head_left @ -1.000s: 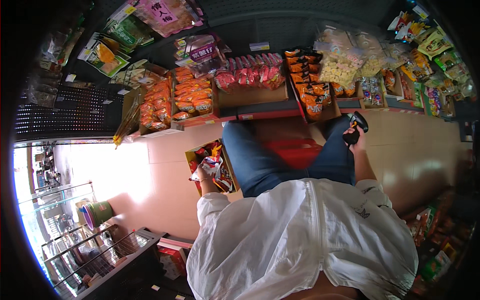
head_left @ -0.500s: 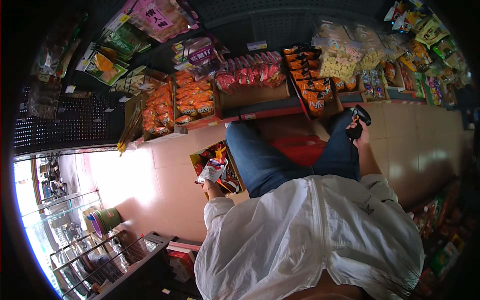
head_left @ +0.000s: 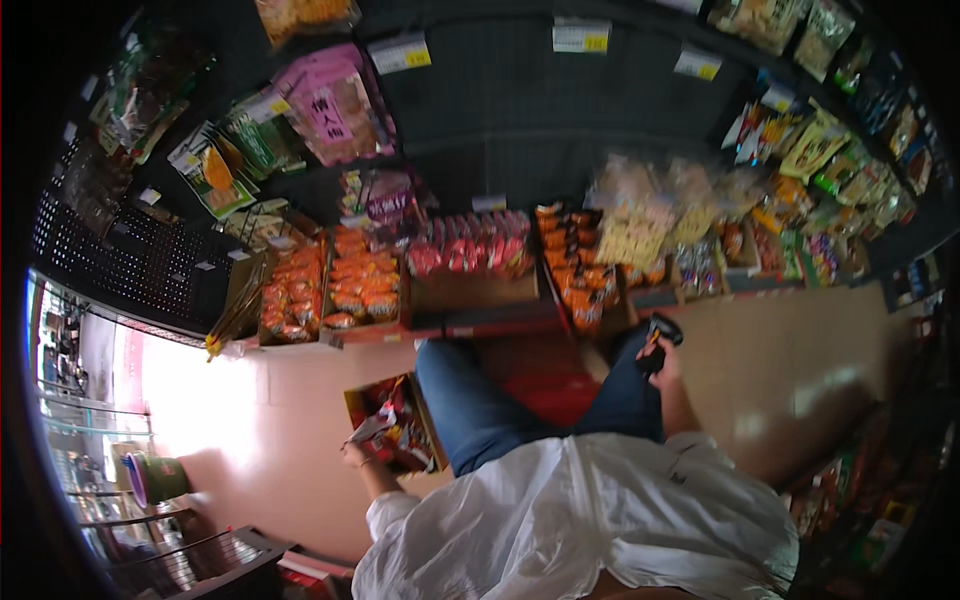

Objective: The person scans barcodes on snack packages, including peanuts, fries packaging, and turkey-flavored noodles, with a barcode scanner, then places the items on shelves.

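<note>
My left hand (head_left: 355,454) is closed on the edge of a snack packet (head_left: 374,427), which shows a greyish-white side and is a little blurred. It is over the left side of an open cardboard box (head_left: 429,424) on the floor, beside my left leg. Red snack packets (head_left: 408,436) lie inside that box. My right hand (head_left: 664,364), above my right knee, is wrapped round the handle of a black handheld scanner (head_left: 662,328). The scanner's head points up toward the shelf.
Ahead stands a dark shelf with boxes of orange snack packets (head_left: 366,285), pink packets (head_left: 468,243) and black-orange packets (head_left: 578,275). Bagged snacks (head_left: 335,110) hang above. A red thing (head_left: 540,380) is between my legs. A green-purple bucket (head_left: 160,478) stands at the left.
The view has tilted up, showing more upper shelf. My left hand has moved outward toward the box's left side, turning the packet more edge-on. My right hand still holds the scanner.
</note>
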Demonstrator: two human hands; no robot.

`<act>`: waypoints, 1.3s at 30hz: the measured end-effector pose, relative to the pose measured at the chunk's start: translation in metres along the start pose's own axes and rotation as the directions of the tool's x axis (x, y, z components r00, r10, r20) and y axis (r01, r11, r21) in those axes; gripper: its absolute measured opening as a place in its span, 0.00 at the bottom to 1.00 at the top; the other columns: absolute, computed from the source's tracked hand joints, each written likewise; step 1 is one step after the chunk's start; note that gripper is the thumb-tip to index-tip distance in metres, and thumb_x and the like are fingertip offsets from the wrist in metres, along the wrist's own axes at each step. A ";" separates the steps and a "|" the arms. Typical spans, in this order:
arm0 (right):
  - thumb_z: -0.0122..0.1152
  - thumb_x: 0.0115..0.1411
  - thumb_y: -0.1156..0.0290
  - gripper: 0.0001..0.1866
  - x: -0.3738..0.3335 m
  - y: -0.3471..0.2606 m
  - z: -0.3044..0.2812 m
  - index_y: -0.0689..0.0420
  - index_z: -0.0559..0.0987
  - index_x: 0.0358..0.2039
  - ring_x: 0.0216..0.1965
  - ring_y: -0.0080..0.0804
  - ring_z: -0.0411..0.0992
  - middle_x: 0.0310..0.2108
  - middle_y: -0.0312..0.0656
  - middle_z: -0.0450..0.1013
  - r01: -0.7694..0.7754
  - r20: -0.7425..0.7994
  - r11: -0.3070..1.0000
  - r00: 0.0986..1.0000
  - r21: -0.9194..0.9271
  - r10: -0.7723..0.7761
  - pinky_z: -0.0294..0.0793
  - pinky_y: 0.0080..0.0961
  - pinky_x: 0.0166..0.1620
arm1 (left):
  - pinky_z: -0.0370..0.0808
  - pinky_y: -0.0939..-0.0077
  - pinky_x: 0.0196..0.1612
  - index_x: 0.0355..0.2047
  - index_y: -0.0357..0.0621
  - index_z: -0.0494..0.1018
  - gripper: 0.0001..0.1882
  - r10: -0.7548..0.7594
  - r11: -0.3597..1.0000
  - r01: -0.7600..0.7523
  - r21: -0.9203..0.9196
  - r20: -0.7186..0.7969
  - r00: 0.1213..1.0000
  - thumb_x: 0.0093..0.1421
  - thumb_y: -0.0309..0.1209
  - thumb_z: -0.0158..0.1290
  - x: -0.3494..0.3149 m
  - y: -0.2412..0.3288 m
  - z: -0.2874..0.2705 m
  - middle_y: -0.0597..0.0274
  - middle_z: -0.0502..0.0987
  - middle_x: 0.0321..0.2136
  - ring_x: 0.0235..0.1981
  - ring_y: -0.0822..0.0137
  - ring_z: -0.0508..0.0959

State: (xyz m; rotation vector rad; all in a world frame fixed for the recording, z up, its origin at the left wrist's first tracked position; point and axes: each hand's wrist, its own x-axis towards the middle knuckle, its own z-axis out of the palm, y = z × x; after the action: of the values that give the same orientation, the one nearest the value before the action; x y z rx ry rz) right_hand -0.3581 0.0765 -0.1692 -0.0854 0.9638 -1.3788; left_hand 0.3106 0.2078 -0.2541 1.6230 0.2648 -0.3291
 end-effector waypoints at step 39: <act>0.43 0.51 0.62 0.30 -0.118 -0.049 0.180 0.43 0.50 0.56 0.41 0.39 0.69 0.42 0.39 0.68 -0.127 0.911 0.931 0.289 0.341 -0.294 0.21 0.68 0.48 | 0.52 0.59 0.55 0.45 0.32 0.61 0.17 0.464 0.248 0.951 -0.183 0.884 0.049 0.54 0.26 0.41 -0.410 0.149 0.207 0.48 0.62 0.47 0.50 0.55 0.60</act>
State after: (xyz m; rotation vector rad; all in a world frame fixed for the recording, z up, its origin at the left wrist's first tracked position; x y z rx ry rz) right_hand -0.2722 0.0792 0.0341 -0.6494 -0.3745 -1.2400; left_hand -0.0274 0.0003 0.0212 -0.3485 -0.2248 -1.3931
